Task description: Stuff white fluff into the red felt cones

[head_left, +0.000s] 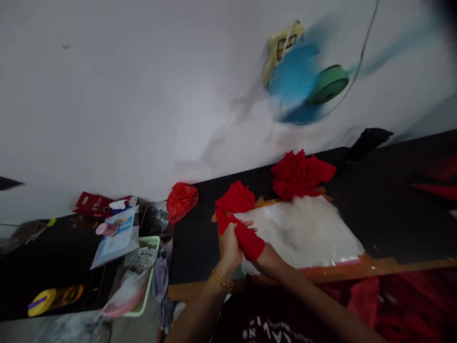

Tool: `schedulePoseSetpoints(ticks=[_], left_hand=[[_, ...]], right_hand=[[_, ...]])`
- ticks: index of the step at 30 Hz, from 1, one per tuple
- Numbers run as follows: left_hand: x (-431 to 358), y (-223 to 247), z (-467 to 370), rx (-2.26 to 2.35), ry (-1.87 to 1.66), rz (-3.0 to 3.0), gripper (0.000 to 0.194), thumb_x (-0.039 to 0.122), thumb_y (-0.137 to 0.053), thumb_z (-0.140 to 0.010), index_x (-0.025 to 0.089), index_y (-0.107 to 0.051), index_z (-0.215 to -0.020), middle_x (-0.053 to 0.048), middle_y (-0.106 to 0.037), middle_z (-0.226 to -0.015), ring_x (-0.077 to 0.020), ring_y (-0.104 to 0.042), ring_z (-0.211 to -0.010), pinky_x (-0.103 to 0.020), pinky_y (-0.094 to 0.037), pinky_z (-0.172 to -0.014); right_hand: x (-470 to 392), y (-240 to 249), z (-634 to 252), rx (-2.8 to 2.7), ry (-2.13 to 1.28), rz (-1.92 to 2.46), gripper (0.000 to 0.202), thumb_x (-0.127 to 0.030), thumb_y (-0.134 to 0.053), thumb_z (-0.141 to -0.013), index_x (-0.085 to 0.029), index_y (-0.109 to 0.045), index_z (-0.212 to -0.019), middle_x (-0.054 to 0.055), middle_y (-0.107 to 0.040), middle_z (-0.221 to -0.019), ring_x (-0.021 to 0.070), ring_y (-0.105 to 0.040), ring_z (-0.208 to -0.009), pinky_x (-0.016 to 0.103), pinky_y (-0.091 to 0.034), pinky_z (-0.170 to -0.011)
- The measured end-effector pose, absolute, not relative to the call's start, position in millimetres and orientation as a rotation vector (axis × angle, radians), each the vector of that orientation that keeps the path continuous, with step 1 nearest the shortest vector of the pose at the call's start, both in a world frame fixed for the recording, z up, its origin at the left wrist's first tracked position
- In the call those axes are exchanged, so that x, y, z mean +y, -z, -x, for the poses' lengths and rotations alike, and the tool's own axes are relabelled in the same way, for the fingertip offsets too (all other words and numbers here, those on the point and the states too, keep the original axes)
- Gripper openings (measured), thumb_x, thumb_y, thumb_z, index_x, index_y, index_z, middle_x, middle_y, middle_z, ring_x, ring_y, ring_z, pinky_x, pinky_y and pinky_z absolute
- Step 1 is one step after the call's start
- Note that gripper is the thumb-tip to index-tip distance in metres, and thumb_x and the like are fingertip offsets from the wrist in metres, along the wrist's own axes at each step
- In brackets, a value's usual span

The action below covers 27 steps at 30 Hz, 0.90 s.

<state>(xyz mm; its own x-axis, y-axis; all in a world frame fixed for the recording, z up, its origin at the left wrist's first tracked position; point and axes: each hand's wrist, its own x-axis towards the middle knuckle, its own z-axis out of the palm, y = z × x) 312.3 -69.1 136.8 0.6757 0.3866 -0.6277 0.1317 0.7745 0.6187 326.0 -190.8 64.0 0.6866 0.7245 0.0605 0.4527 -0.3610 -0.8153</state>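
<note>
A red knitted fabric piece [246, 238] is pulled over my right hand [267, 257] like a tube, so only the wrist and forearm show. My left hand [231, 245], with a gold bangle at its wrist, grips this fabric from the left, the thumb on the near side. Some fingertips stick out beyond the far edge of the cloth. The fabric's loose end lies bunched on the table just beyond my hands. To the right, a fluffy white heap of fibre [310, 224] rests on a white sheet [285, 255] edged with brown tape.
A red fabric pile [302, 174] lies behind the sheet, and a red plastic bag [182, 201] sits to the left. A blurred blue fan [296, 78] hangs on the wall. A black object [367, 143] stands back right. A pale green basket [148, 286] is lower left.
</note>
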Motion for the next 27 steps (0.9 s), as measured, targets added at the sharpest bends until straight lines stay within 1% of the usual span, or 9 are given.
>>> schedulePoseSetpoints(ticks=[4, 7, 10, 13, 16, 18, 20, 24, 27], left_hand=[[-70.6, -136.6, -308.3, 0.859, -0.153, -0.729, 0.036, 0.046, -0.072, -0.073, 0.014, -0.064, -0.088, -0.010, -0.076, -0.078, -0.0288, -0.076, -0.077, -0.039, -0.058, -0.076], [-67.5, -134.1, -308.7, 0.903, -0.164, -0.727, 0.032, 0.043, -0.073, -0.074, 0.014, -0.064, -0.085, -0.011, -0.076, -0.080, -0.0278, -0.075, -0.076, -0.039, -0.059, -0.075], [-63.4, -131.1, -310.4, 0.833, -0.144, -0.654, 0.042, 0.049, -0.070, -0.078, 0.015, -0.066, -0.103, -0.013, -0.077, -0.093, -0.0289, -0.075, -0.084, -0.041, -0.059, -0.079], [-62.4, -129.9, -309.6, 0.687, -0.143, -0.592, 0.053, 0.055, -0.068, -0.081, 0.017, -0.065, -0.118, -0.014, -0.076, -0.106, -0.0307, -0.073, -0.098, -0.043, -0.057, -0.089], [-65.8, -129.0, -305.0, 0.597, -0.146, -0.582, 0.047, 0.043, -0.070, -0.080, 0.015, -0.066, -0.118, -0.014, -0.075, -0.112, -0.0303, -0.070, -0.108, -0.042, -0.054, -0.098], [-70.1, -127.7, -301.2, 0.602, -0.143, -0.602, 0.043, 0.034, -0.073, -0.078, 0.014, -0.066, -0.115, -0.014, -0.075, -0.113, -0.0284, -0.070, -0.108, -0.040, -0.053, -0.100], [-75.2, -125.6, -298.4, 0.638, -0.145, -0.621, 0.041, 0.030, -0.076, -0.077, 0.014, -0.066, -0.112, -0.013, -0.076, -0.110, -0.0271, -0.071, -0.104, -0.040, -0.053, -0.099], [-83.0, -118.5, -296.7, 0.788, -0.192, -0.628, 0.035, 0.023, -0.078, -0.075, 0.016, -0.066, -0.108, -0.009, -0.077, -0.097, -0.0241, -0.073, -0.095, -0.038, -0.056, -0.093], [-83.4, -110.5, -296.7, 0.869, -0.236, -0.626, 0.028, 0.020, -0.076, -0.077, 0.016, -0.068, -0.103, -0.008, -0.077, -0.093, -0.0205, -0.074, -0.085, -0.035, -0.057, -0.089]], right_hand=[[-192.7, -79.2, -326.2, -1.051, -0.507, 2.085, 0.048, -0.014, -0.045, -0.082, -0.017, -0.063, -0.127, 0.010, -0.075, -0.109, 0.0246, -0.070, -0.093, 0.033, -0.055, -0.081], [-193.5, -83.2, -323.2, -1.076, -0.490, 2.034, 0.046, -0.015, -0.046, -0.084, -0.018, -0.063, -0.126, 0.011, -0.073, -0.116, 0.0255, -0.068, -0.103, 0.034, -0.054, -0.090], [-195.6, -75.9, -320.3, -0.973, -0.457, 1.992, 0.041, -0.018, -0.049, -0.083, -0.019, -0.066, -0.121, 0.012, -0.073, -0.116, 0.0262, -0.067, -0.106, 0.037, -0.054, -0.093], [-200.9, -64.6, -320.8, -0.810, -0.359, 1.974, 0.038, -0.018, -0.051, -0.080, -0.017, -0.069, -0.114, 0.014, -0.074, -0.111, 0.0272, -0.069, -0.101, 0.040, -0.056, -0.090], [-207.0, -57.7, -322.5, -0.716, -0.267, 1.935, 0.042, -0.019, -0.051, -0.080, -0.017, -0.069, -0.117, 0.014, -0.074, -0.114, 0.0284, -0.070, -0.103, 0.043, -0.057, -0.092], [-208.3, -55.9, -321.5, -0.734, -0.271, 1.922, 0.046, -0.019, -0.050, -0.080, -0.016, -0.068, -0.122, 0.015, -0.073, -0.118, 0.0291, -0.068, -0.109, 0.045, -0.056, -0.095], [-205.9, -55.0, -318.5, -0.793, -0.304, 1.931, 0.052, -0.020, -0.048, -0.082, -0.015, -0.063, -0.131, 0.016, -0.070, -0.126, 0.0292, -0.065, -0.118, 0.045, -0.054, -0.100], [-195.4, -54.4, -313.3, -0.895, -0.297, 1.974, 0.061, -0.019, -0.043, -0.088, -0.013, -0.044, -0.149, 0.016, -0.056, -0.146, 0.0259, -0.052, -0.135, 0.043, -0.044, -0.113], [-193.4, -55.2, -313.4, -0.973, -0.324, 2.005, 0.058, -0.012, -0.043, -0.086, -0.016, -0.051, -0.143, 0.013, -0.061, -0.140, 0.0235, -0.057, -0.128, 0.039, -0.045, -0.111]])
